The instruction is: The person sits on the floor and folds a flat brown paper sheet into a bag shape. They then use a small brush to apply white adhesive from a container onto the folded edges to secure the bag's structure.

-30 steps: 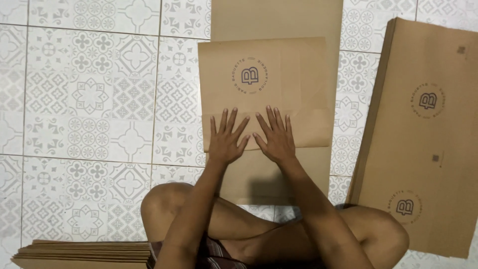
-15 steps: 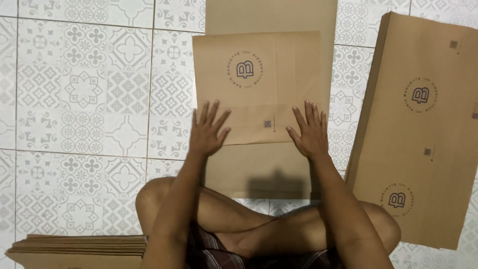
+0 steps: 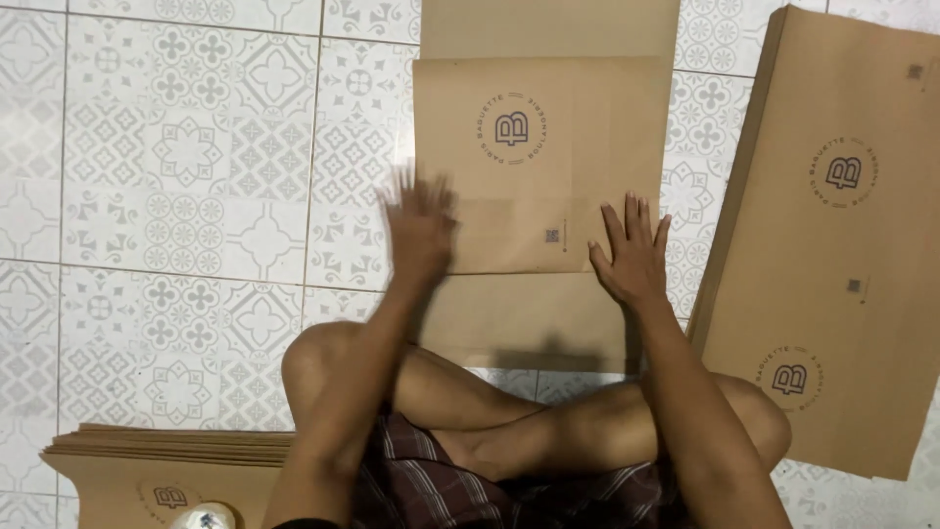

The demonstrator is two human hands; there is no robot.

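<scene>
Sitting cross-legged on the tiled floor (image 3: 176, 196), with a folded brown paper bag (image 3: 534, 167) lying flat just ahead of the knees. Right hand (image 3: 632, 255) pressed flat on the bag's lower right edge, fingers spread; left hand (image 3: 419, 227) blurred at the lower left edge, fingers seemingly apart and clamped on nothing. Best to press firmly outward along the fold, keeping edges squared; stacks of flat bags to the right (image 3: 832, 245) and lower left (image 3: 166, 451).

Before our crossed legs (image 3: 548, 431) a folded paper bag (image 3: 534, 162) lies on the tiled floor (image 3: 176, 167), our left hand (image 3: 419, 227) at its left edge and our right hand (image 3: 632, 257) on its right. A stack of flat bags (image 3: 832, 235) lies to the right, another stack (image 3: 147, 456) beside our left knee.
</scene>
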